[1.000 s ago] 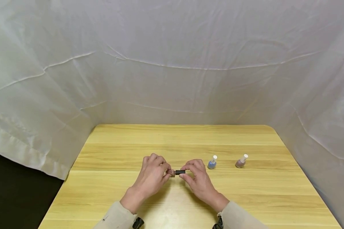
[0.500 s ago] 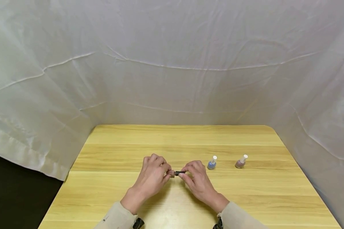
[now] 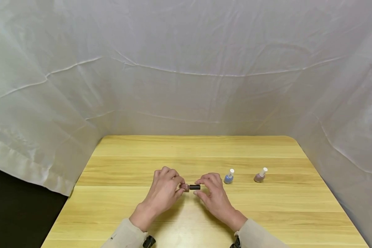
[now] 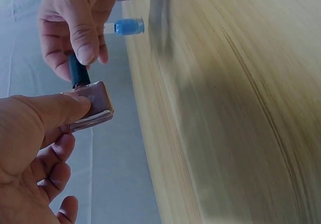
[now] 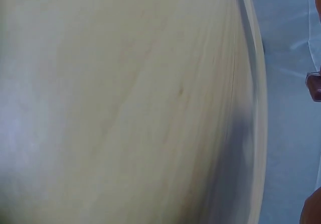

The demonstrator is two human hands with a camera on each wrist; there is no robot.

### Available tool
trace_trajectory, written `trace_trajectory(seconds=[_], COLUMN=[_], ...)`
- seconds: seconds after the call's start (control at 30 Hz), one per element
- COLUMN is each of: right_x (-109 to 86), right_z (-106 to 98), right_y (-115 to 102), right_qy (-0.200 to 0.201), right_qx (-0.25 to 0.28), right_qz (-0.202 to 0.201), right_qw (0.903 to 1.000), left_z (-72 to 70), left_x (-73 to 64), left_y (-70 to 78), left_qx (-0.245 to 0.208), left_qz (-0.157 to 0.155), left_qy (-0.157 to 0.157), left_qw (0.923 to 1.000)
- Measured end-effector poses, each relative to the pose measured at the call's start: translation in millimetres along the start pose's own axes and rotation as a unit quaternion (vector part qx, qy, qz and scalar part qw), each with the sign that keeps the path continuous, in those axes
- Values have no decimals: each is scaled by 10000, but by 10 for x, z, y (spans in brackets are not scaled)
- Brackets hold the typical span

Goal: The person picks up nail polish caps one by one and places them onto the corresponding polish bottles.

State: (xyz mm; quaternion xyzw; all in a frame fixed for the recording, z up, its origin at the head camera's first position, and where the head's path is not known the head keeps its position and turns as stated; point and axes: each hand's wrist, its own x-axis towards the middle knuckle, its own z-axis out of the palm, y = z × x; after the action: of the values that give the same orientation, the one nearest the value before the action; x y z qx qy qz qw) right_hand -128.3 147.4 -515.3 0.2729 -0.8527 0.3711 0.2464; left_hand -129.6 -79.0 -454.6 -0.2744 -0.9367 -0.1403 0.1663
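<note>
My left hand (image 3: 162,189) pinches a nail polish bottle (image 4: 98,101) by its square glass body, between thumb and fingers. The bottle holds mauve-brown polish and lies sideways in the air, its black cap (image 3: 194,187) toward my right hand (image 3: 215,198). The right thumb and index finger stand on either side of that cap, with a small gap around it in the head view. In the left wrist view the right thumb (image 4: 85,45) overlaps the cap's end. Only an edge of the bottle (image 5: 314,87) shows in the right wrist view.
A blue nail polish bottle (image 3: 228,178) with a white cap stands upright right of my right hand. Farther right stands a mauve one (image 3: 259,177), also white-capped. The wooden table (image 3: 186,148) is bordered by pale cloth (image 3: 186,96) behind and at the sides.
My right thumb and index finger, which pinched and turned the black cap half a second ago, have spread apart from it. The left hand keeps its hold on the bottle.
</note>
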Motion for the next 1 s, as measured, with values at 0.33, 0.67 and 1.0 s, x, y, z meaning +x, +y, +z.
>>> trace_trajectory(seconds=[0.33, 0.67, 1.0], right_x=[17, 6, 37], right_z=[15, 8, -8], right_y=[0, 11, -54], right_qy=[120, -21, 29], right_qx=[189, 355, 565], right_qz=[243, 332, 379], right_qw=[9995, 9988, 9977], left_z=[-16, -15, -31], left_x=[7, 2, 8], left_y=[22, 18, 17], left_qx=[-58, -52, -311], left_qz=[-30, -17, -181], left_qy=[22, -18, -130], left_qw=[10000, 10000, 9993])
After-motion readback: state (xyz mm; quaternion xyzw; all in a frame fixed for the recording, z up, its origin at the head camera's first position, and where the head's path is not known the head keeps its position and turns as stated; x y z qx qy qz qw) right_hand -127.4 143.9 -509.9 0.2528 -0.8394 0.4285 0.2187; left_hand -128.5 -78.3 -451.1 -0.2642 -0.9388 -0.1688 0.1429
